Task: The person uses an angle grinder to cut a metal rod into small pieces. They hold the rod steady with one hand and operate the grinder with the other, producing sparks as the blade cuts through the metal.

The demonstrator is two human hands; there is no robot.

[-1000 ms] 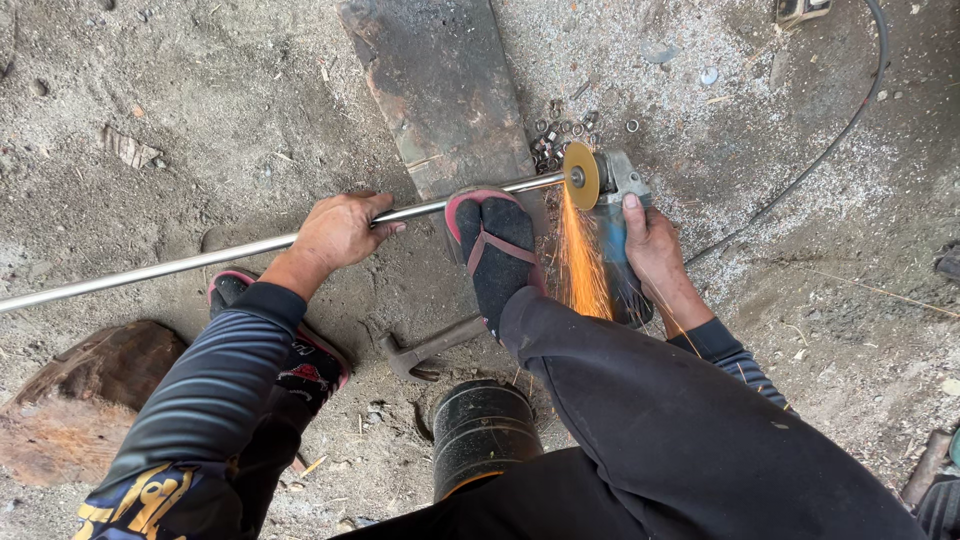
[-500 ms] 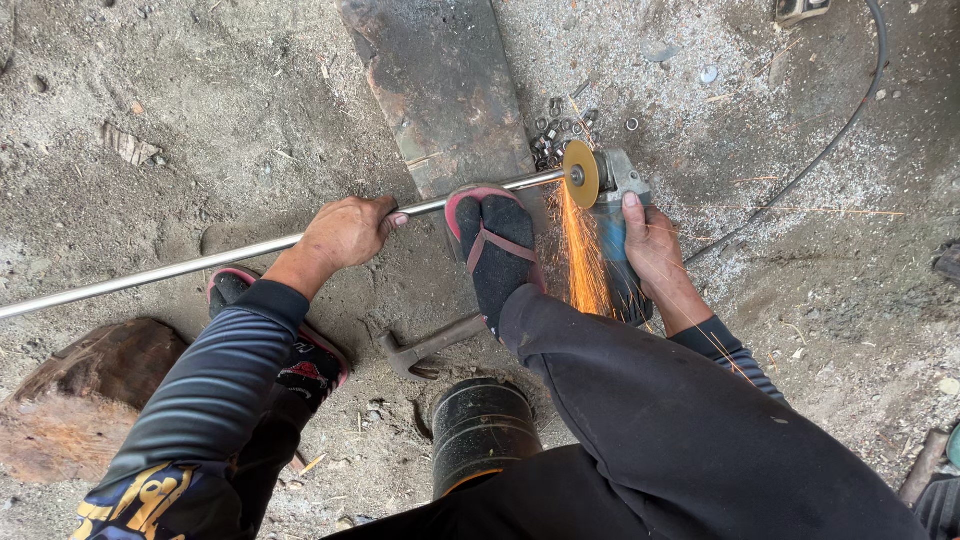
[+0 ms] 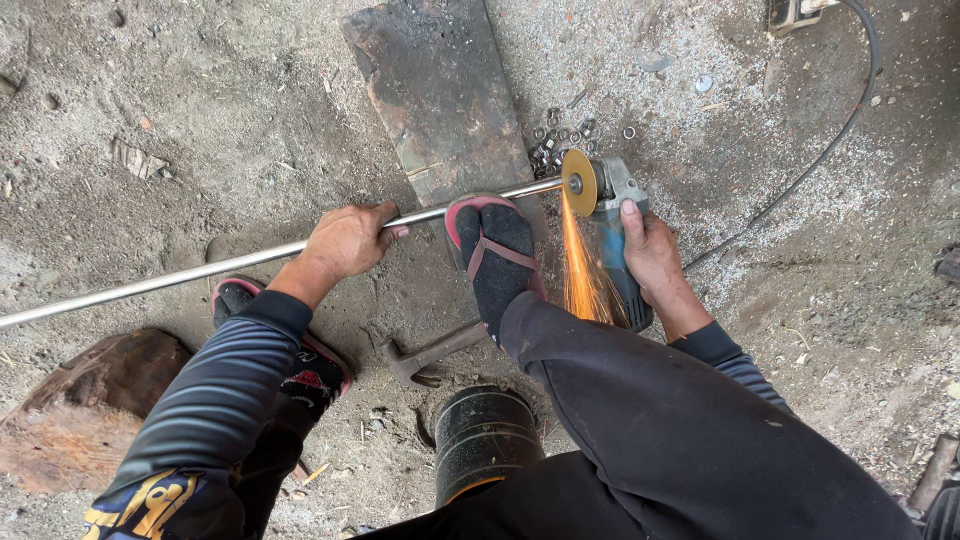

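Note:
A long thin metal rod (image 3: 170, 281) lies across the dirt ground from the far left to the middle. My left hand (image 3: 345, 242) grips it near its middle. My right foot in a sock and red sandal (image 3: 493, 250) presses the rod down on a dark wooden plank (image 3: 435, 90). My right hand (image 3: 652, 253) holds a blue-grey angle grinder (image 3: 612, 235). Its yellow disc (image 3: 578, 182) meets the rod's right end, and orange sparks (image 3: 578, 270) stream down toward me.
Several small cut metal rings (image 3: 560, 138) lie just beyond the disc. A hammer (image 3: 432, 352) rests by my foot, a black cylinder (image 3: 482, 438) stands below it, and a wood block (image 3: 75, 410) sits lower left. The grinder's black cable (image 3: 825, 150) curves to the upper right.
The sparks keep streaming from the disc at the rod's end. Hands, foot and rod hold almost the same places.

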